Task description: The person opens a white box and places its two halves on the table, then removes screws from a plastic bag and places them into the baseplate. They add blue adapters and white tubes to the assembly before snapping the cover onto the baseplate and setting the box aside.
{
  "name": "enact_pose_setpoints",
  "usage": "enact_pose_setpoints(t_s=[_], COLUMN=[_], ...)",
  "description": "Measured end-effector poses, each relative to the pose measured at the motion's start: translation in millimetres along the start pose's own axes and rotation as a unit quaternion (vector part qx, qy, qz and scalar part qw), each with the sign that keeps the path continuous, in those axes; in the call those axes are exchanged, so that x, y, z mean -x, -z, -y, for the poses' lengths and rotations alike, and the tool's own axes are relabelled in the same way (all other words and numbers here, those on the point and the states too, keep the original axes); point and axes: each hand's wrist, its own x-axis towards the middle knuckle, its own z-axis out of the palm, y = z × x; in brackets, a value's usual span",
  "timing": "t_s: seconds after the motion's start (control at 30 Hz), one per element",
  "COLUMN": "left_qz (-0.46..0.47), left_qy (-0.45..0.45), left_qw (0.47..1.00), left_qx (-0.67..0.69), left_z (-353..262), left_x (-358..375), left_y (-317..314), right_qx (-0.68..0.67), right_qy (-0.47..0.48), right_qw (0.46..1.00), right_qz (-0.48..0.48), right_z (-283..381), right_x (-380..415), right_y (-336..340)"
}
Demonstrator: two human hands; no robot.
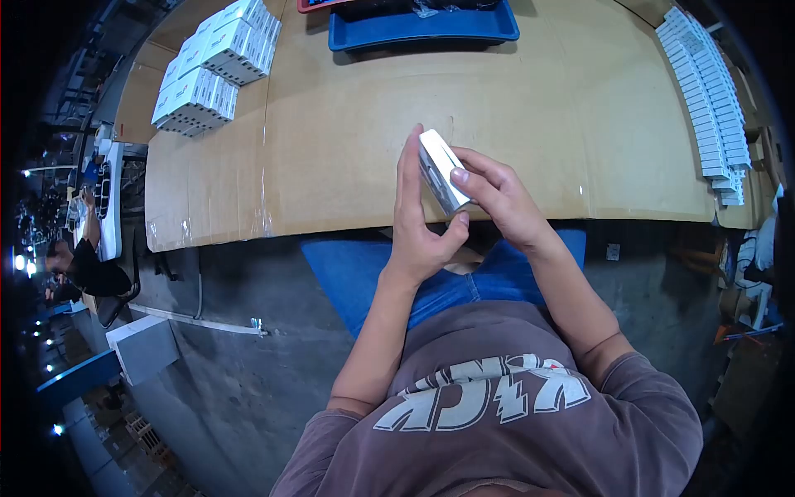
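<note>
A: Where is the white box [439, 170] held?

B: Above the near edge of the table [356, 132], around the middle of that edge, tilted. It is grasped by both hands: the left hand [414, 224] is laid along one side with its fingers stretched out, and the right hand [509, 203] is closed around the other, its thumb pressed on the box.

A: How is it best handled there?

B: Light, even pressure is advised, since thin card is probably dented by a hard thumb. The load is best borne by the left palm, so that the right thumb can be moved freely. Whether any flap is loosened cannot be told from here.

A: Is the space around it crowded?

B: Hardly. Stacked boxes [195, 103] are seen towards the far left corner, more piled boxes [704, 99] along the right edge, and a blue tray [424, 41] at the far edge, all well apart from the hands.
</note>
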Motion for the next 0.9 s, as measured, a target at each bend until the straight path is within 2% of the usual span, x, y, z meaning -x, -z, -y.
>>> enact_pose_setpoints(t_s=[0.1, 0.13, 0.23, 0.27, 0.37, 0.57, 0.9], left_qz=[-0.113, -0.093, -0.068, -0.097, -0.121, -0.151, -0.172], left_qy=[0.13, 0.13, 0.244, 0.235, 0.199, 0.13, 0.134], left_qw=[0.963, 0.965, 0.929, 0.933, 0.951, 0.956, 0.936], left_qx=[0.205, 0.209, 0.27, 0.253, 0.205, 0.216, 0.275], left_z=[-11.1, -15.0, -20.2, -23.4, -23.2, -22.2, -24.6], left_x=[-5.8, -4.5, -6.0, -7.4, -7.3, -1.1, -0.6], left_y=[-8.9, -8.0, -5.1, -10.3, -13.6, -20.4, -14.8], right_qx=[0.042, 0.061, 0.152, 0.226, 0.29, 0.329, 0.229], right_qy=[0.086, 0.121, 0.179, 0.226, 0.259, 0.34, 0.306], right_qw=[0.995, 0.991, 0.971, 0.946, 0.921, 0.88, 0.923], right_qz=[-0.015, -0.02, -0.035, -0.048, -0.034, -0.041, -0.04], right_z=[-9.6, -16.1, -27.4, -26.9, -30.4, -31.8, -39.7], right_x=[-3.9, -4.4, -3.6, -3.4, -1.0, 2.9, 4.0], right_y=[-5.9, -7.6, -13.1, -14.5, -14.8, -25.1, -28.1])
